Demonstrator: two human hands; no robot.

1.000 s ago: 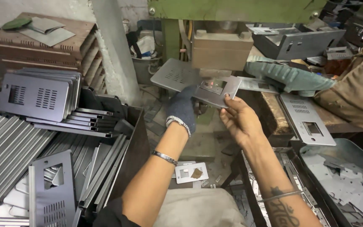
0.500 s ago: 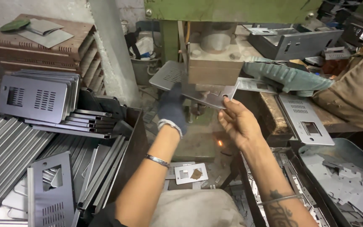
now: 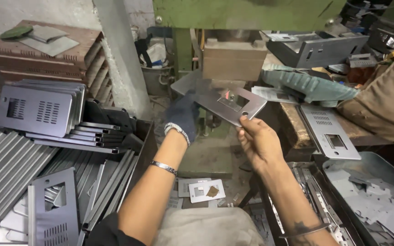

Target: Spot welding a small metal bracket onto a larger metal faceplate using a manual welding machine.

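Both hands' grip (edges) holds metal plate (image 3: 226, 102).

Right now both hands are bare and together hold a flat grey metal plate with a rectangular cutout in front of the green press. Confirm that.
Not quite. The head view shows only the right hand bare; the left hand wears a dark glove. Both together hold the flat grey metal plate with its rectangular cutout in front of the green press.
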